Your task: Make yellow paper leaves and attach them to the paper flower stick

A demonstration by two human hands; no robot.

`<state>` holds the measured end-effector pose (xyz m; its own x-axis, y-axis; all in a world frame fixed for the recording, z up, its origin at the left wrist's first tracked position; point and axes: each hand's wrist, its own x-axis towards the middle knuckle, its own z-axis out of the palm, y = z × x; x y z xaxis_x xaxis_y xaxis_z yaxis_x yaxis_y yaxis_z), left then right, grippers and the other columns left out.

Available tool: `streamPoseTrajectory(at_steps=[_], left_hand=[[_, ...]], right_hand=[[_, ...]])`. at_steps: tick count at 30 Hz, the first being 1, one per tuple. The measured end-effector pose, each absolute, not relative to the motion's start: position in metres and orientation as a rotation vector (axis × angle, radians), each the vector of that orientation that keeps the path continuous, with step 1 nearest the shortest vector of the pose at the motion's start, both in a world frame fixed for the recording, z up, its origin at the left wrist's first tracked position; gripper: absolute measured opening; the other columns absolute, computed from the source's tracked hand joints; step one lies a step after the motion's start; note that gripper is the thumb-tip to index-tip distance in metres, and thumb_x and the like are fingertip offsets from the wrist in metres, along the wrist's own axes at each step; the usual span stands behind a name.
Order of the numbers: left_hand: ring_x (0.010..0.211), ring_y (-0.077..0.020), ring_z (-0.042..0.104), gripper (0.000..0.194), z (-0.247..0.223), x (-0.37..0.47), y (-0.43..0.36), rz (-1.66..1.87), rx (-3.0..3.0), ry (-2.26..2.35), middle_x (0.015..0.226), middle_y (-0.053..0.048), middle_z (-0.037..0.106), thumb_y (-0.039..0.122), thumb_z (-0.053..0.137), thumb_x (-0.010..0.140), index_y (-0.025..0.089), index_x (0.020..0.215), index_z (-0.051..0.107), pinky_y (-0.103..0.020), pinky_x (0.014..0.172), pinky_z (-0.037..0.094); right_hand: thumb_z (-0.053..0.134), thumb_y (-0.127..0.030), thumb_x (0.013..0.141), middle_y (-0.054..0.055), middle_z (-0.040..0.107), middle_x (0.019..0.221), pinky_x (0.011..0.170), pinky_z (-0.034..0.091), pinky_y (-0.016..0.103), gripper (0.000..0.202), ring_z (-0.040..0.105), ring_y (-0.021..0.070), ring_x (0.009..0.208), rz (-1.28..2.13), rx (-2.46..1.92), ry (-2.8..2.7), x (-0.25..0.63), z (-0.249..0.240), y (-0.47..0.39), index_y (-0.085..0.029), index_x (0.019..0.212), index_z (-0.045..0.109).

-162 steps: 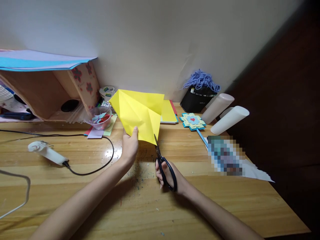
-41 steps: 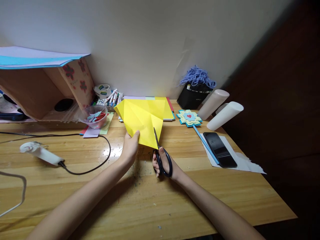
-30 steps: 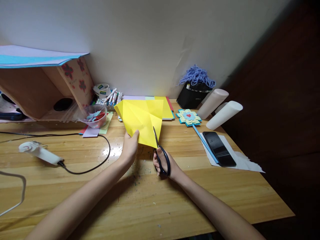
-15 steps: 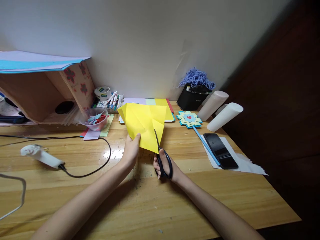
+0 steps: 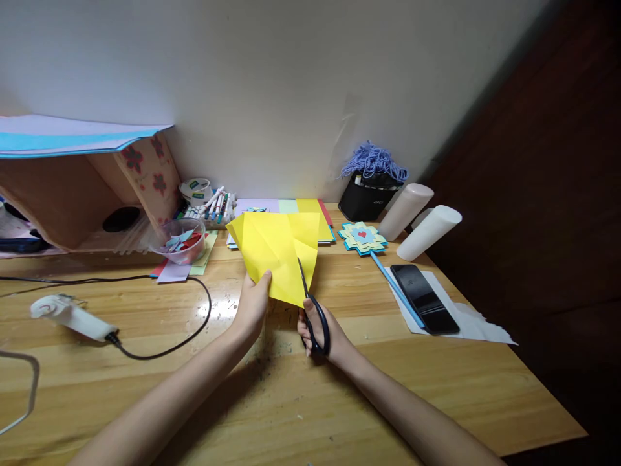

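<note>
A creased yellow sheet of paper (image 5: 272, 252) is held up over the table in front of me. My left hand (image 5: 253, 301) pinches its lower left edge, thumb on the near face and the other fingers behind the paper. My right hand (image 5: 317, 330) grips black-handled scissors (image 5: 320, 333), its thumb through one loop. One blade lies across the paper's near face by the lower right edge, pointing up. The other blade is hidden behind the sheet.
Behind the paper lie stacked coloured sheets (image 5: 310, 206). A bowl of paper scraps (image 5: 179, 241) and markers (image 5: 220, 204) stand left, near a white glue gun (image 5: 72, 317) with its cord. At right are a paper flower (image 5: 363, 238), a phone (image 5: 422, 298) and white rolls (image 5: 429, 233).
The whole scene sits slightly lower and further left in view. Both hands keep their hold on the paper and scissors, with little visible change between them.
</note>
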<state>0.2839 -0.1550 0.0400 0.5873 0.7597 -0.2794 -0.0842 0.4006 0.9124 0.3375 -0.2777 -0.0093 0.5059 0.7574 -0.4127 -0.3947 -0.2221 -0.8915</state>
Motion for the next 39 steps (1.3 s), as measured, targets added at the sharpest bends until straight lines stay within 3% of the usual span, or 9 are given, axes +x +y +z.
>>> streamPoseTrajectory(at_steps=[11, 18, 26, 33, 39], left_hand=[[0.097, -0.0188, 0.061, 0.030, 0.044, 0.281, -0.159, 0.582, 1.020, 0.780, 0.112, -0.011, 0.063, 0.015, 0.051, 0.080, 0.015, 0.109, 0.055, -0.027, 0.080, 0.050], [0.099, -0.0186, 0.061, 0.029, 0.038, 0.280, -0.162, 0.566, 1.031, 0.761, 0.115, -0.011, 0.062, 0.016, 0.052, 0.080, 0.015, 0.109, 0.055, -0.027, 0.081, 0.049], [0.097, -0.0177, 0.062, 0.026, 0.040, 0.280, -0.163, 0.585, 1.031, 0.769, 0.114, -0.010, 0.062, 0.015, 0.051, 0.080, 0.015, 0.106, 0.057, -0.026, 0.082, 0.049], [0.098, -0.0200, 0.061, 0.030, 0.044, 0.279, -0.166, 0.539, 1.027, 0.775, 0.112, -0.011, 0.063, 0.016, 0.051, 0.080, 0.014, 0.110, 0.055, -0.028, 0.083, 0.049], [0.099, -0.0208, 0.061, 0.025, 0.045, 0.277, -0.169, 0.518, 1.019, 0.773, 0.112, -0.012, 0.063, 0.016, 0.051, 0.080, 0.012, 0.104, 0.058, -0.029, 0.084, 0.049]], right_hand=[[0.033, -0.086, 0.057, -0.009, 0.037, 0.043, 0.032, 0.041, 0.019, 0.069, 0.038, 0.0047, 0.031, 1.095, -1.431, -0.374, 0.336, -0.001, -0.279, -0.019, 0.070, 0.039], [0.038, -0.086, 0.054, -0.010, 0.033, 0.043, 0.030, 0.039, 0.018, 0.069, 0.036, 0.0047, 0.031, 1.057, -1.431, -0.329, 0.337, 0.000, -0.278, -0.020, 0.072, 0.040], [0.048, -0.079, 0.059, -0.011, 0.034, 0.046, 0.028, 0.039, 0.017, 0.063, 0.035, 0.0041, 0.031, 1.037, -1.413, -0.297, 0.340, -0.005, -0.280, -0.021, 0.082, 0.041], [0.033, -0.083, 0.063, -0.009, 0.035, 0.043, 0.031, 0.042, 0.018, 0.067, 0.038, 0.0052, 0.032, 1.034, -1.442, -0.414, 0.343, -0.003, -0.282, -0.019, 0.078, 0.042], [0.033, -0.083, 0.062, -0.009, 0.036, 0.040, 0.030, 0.041, 0.018, 0.066, 0.038, 0.0059, 0.030, 0.984, -1.477, -0.414, 0.343, 0.001, -0.282, -0.019, 0.074, 0.040]])
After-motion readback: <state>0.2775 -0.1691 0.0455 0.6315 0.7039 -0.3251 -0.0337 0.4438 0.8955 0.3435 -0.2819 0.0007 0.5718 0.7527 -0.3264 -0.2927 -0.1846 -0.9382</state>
